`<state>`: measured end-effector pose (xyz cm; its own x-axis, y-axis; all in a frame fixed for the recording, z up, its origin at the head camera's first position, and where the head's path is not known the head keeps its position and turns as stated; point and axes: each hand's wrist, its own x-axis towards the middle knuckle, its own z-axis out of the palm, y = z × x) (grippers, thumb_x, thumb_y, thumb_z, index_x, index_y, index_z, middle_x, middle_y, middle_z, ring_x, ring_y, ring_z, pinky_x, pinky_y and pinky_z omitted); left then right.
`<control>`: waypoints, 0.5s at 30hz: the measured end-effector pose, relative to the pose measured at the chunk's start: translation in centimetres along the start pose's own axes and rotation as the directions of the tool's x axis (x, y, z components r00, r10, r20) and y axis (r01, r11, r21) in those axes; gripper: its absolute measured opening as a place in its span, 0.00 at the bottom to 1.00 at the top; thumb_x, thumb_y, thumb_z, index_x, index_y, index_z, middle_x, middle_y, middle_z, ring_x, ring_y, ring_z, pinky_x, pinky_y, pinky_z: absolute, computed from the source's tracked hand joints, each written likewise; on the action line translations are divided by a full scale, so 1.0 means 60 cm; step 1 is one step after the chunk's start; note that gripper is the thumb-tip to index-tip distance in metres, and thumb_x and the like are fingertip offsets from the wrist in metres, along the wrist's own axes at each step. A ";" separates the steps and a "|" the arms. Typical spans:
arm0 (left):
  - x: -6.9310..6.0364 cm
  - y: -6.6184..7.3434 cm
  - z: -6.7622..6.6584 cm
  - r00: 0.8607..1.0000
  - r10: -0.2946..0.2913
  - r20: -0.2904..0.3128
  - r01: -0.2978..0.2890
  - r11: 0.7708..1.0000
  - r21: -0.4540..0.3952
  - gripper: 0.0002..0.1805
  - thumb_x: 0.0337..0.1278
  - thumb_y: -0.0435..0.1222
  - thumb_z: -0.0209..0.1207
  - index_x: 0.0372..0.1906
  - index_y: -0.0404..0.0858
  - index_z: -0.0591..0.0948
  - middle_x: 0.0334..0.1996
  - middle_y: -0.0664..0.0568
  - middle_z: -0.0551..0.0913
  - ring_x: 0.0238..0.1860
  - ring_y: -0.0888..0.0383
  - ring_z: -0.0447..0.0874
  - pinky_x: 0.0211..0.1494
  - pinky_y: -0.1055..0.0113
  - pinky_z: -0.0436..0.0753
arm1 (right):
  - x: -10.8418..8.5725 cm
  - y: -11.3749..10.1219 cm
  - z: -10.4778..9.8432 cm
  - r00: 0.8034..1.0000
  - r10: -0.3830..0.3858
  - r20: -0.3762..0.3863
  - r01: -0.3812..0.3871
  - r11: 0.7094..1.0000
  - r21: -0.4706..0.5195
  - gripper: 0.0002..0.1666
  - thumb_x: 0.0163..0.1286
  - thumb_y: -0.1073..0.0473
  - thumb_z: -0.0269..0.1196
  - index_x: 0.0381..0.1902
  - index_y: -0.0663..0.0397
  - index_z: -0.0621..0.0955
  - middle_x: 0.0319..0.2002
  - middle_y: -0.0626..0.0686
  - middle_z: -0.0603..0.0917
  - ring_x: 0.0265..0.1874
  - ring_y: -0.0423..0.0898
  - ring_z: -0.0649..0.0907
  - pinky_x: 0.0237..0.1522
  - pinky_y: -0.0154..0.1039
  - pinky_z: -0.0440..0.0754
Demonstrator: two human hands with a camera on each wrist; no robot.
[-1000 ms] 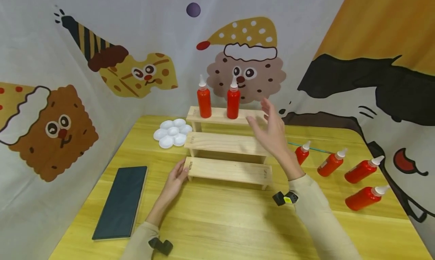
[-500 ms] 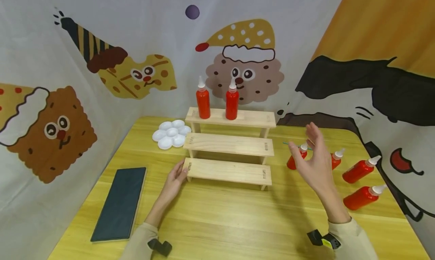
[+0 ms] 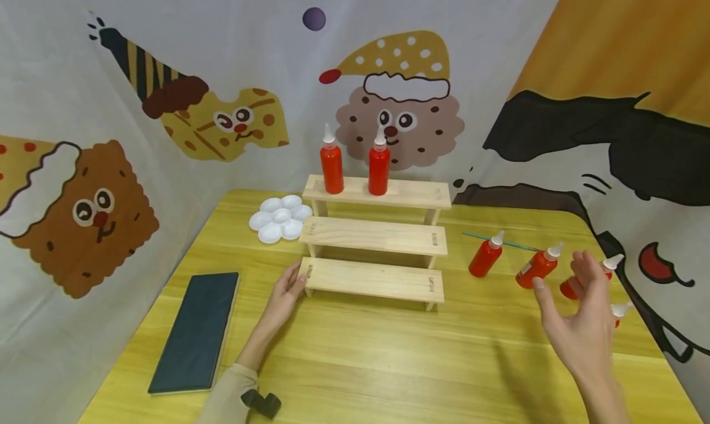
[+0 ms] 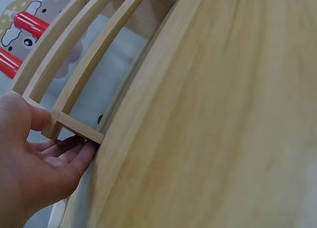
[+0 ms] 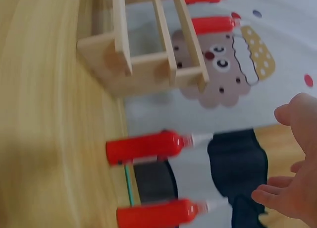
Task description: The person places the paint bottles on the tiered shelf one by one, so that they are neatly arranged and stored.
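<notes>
A three-step wooden display stand (image 3: 371, 279) stands mid-table, two red squeeze bottles (image 3: 379, 171) with white nozzles upright on its top step. My left hand (image 3: 284, 296) grips the left end of the lowest step; in the left wrist view its thumb is at the front and its fingers (image 4: 81, 156) are behind the leg. At the right, my right hand (image 3: 582, 334) hovers with thumb and fingers spread, holding nothing. It partly hides two red bottles (image 3: 570, 288). Two more, one red bottle (image 3: 485, 256) and a labelled red bottle (image 3: 536, 270), stand to its left.
A white flower-shaped palette (image 3: 281, 216) lies left of the stand. Nearer is a dark notebook (image 3: 195, 333). Behind the right-hand bottles lies a thin teal paintbrush (image 3: 521, 246). A cartoon-printed cloth (image 3: 277, 60) hangs behind the table.
My right hand has moved from beside the top step, rightward and toward me, to the bottles at the right. My left hand stays on the stand.
</notes>
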<state>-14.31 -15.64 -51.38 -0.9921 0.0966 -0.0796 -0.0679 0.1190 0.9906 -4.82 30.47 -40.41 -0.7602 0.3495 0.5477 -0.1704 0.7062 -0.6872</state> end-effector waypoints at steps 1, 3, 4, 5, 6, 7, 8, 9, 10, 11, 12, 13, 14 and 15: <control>0.000 0.000 0.000 1.000 0.000 -0.002 0.000 1.000 -0.001 0.31 0.80 0.37 0.46 0.79 0.31 0.55 0.74 0.31 0.65 0.72 0.37 0.69 0.74 0.53 0.73 | -0.004 0.006 -0.005 1.000 0.014 -0.018 -0.014 1.000 -0.013 0.52 0.64 0.68 0.69 0.80 0.41 0.57 0.74 0.58 0.69 0.72 0.34 0.68 0.71 0.19 0.64; -0.001 0.000 0.000 1.000 0.001 -0.001 -0.001 1.000 0.000 0.31 0.80 0.37 0.46 0.79 0.31 0.55 0.74 0.31 0.65 0.72 0.36 0.69 0.74 0.52 0.73 | -0.012 0.020 -0.014 0.996 0.061 -0.062 -0.064 0.997 -0.046 0.53 0.65 0.68 0.68 0.80 0.40 0.54 0.76 0.58 0.66 0.74 0.41 0.67 0.75 0.23 0.61; 0.000 0.000 0.000 1.000 0.004 0.001 -0.004 1.000 0.003 0.31 0.80 0.37 0.46 0.79 0.31 0.55 0.74 0.30 0.65 0.72 0.36 0.69 0.74 0.52 0.73 | -0.016 0.026 -0.018 0.993 0.085 -0.087 -0.091 0.994 -0.067 0.54 0.65 0.67 0.67 0.81 0.40 0.52 0.76 0.58 0.65 0.75 0.44 0.66 0.76 0.25 0.59; 0.000 0.000 0.001 1.000 -0.001 -0.001 0.001 1.000 0.002 0.31 0.80 0.37 0.46 0.79 0.31 0.55 0.74 0.31 0.65 0.72 0.36 0.69 0.74 0.52 0.73 | -0.020 0.033 -0.022 0.988 0.108 -0.114 -0.118 0.989 -0.089 0.54 0.66 0.67 0.66 0.81 0.40 0.51 0.77 0.58 0.63 0.76 0.47 0.65 0.77 0.26 0.58; -0.001 0.001 0.001 1.000 -0.002 0.000 0.002 1.000 0.002 0.31 0.80 0.37 0.46 0.79 0.31 0.54 0.74 0.31 0.65 0.72 0.36 0.69 0.74 0.51 0.72 | -0.024 0.040 -0.025 0.981 0.134 -0.144 -0.150 0.983 -0.107 0.53 0.66 0.66 0.65 0.81 0.40 0.51 0.78 0.57 0.62 0.77 0.49 0.64 0.78 0.28 0.56; 0.000 0.001 0.001 1.000 -0.006 0.001 0.006 1.000 0.000 0.31 0.80 0.37 0.46 0.79 0.31 0.54 0.74 0.31 0.64 0.72 0.37 0.68 0.75 0.51 0.72 | -0.029 0.046 -0.028 0.972 0.161 -0.174 -0.183 0.976 -0.117 0.52 0.67 0.65 0.65 0.81 0.41 0.50 0.78 0.57 0.61 0.77 0.49 0.63 0.79 0.29 0.55; 0.000 0.001 0.001 1.000 -0.007 0.004 0.007 1.000 -0.001 0.31 0.80 0.37 0.46 0.79 0.31 0.54 0.74 0.31 0.64 0.72 0.36 0.68 0.75 0.51 0.72 | -0.032 0.050 -0.031 0.962 0.180 -0.205 -0.208 0.970 -0.124 0.52 0.67 0.64 0.64 0.81 0.42 0.50 0.79 0.57 0.60 0.78 0.50 0.62 0.80 0.30 0.54; 0.000 0.001 0.001 1.000 -0.008 0.005 0.008 1.000 -0.004 0.31 0.80 0.37 0.46 0.79 0.32 0.54 0.74 0.31 0.64 0.73 0.37 0.68 0.75 0.51 0.71 | -0.036 0.054 -0.033 0.953 0.195 -0.233 -0.229 0.964 -0.132 0.51 0.68 0.63 0.64 0.81 0.43 0.51 0.79 0.57 0.59 0.78 0.50 0.61 0.80 0.31 0.53; 0.000 0.000 0.000 1.000 -0.008 0.007 0.008 1.000 -0.007 0.31 0.80 0.37 0.46 0.79 0.32 0.54 0.75 0.31 0.64 0.73 0.37 0.68 0.75 0.51 0.71 | -0.038 0.060 -0.035 0.944 0.210 -0.254 -0.250 0.958 -0.138 0.50 0.68 0.63 0.63 0.81 0.45 0.50 0.79 0.57 0.58 0.78 0.50 0.60 0.81 0.32 0.53; 0.001 -0.001 0.000 1.000 -0.009 0.008 0.009 1.000 -0.011 0.31 0.80 0.37 0.46 0.79 0.32 0.54 0.75 0.31 0.63 0.73 0.37 0.68 0.75 0.51 0.71 | -0.040 0.066 -0.036 0.933 0.237 -0.271 -0.282 0.949 -0.140 0.50 0.69 0.62 0.63 0.81 0.45 0.50 0.80 0.57 0.57 0.79 0.50 0.59 0.81 0.33 0.52; 0.001 -0.001 -0.001 1.000 -0.008 0.007 0.009 1.000 -0.012 0.31 0.80 0.37 0.46 0.79 0.32 0.54 0.75 0.32 0.63 0.73 0.38 0.67 0.75 0.52 0.71 | -0.043 0.073 -0.037 0.920 0.270 -0.285 -0.317 0.939 -0.136 0.49 0.70 0.59 0.62 0.81 0.45 0.50 0.80 0.56 0.56 0.79 0.49 0.58 0.82 0.34 0.51; 0.001 -0.001 -0.001 1.000 -0.007 0.007 0.007 1.000 -0.014 0.31 0.80 0.37 0.46 0.79 0.32 0.54 0.75 0.32 0.63 0.73 0.38 0.67 0.75 0.52 0.71 | -0.045 0.080 -0.037 0.907 0.299 -0.295 -0.349 0.928 -0.133 0.49 0.70 0.58 0.62 0.81 0.44 0.49 0.80 0.55 0.55 0.79 0.49 0.57 0.82 0.35 0.51; 0.001 -0.001 -0.001 1.000 -0.007 0.006 0.007 1.000 -0.016 0.31 0.80 0.36 0.46 0.79 0.32 0.54 0.75 0.32 0.63 0.73 0.38 0.67 0.75 0.52 0.71 | -0.048 0.088 -0.037 0.893 0.335 -0.300 -0.386 0.914 -0.127 0.49 0.71 0.56 0.61 0.81 0.43 0.49 0.80 0.55 0.55 0.79 0.49 0.57 0.82 0.36 0.51; 0.001 -0.001 -0.001 1.000 -0.006 0.005 0.007 1.000 -0.017 0.31 0.80 0.36 0.46 0.79 0.32 0.55 0.75 0.32 0.63 0.73 0.38 0.67 0.75 0.53 0.71 | -0.050 0.098 -0.036 0.876 0.380 -0.298 -0.430 0.894 -0.124 0.49 0.71 0.54 0.61 0.82 0.42 0.48 0.80 0.54 0.55 0.80 0.49 0.56 0.82 0.37 0.51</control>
<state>-14.37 -15.69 -51.43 -0.9912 0.1004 -0.0865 -0.0761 0.1032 0.9917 -2.17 34.90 -45.05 -0.5433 0.7580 0.3610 0.2519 0.5574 -0.7911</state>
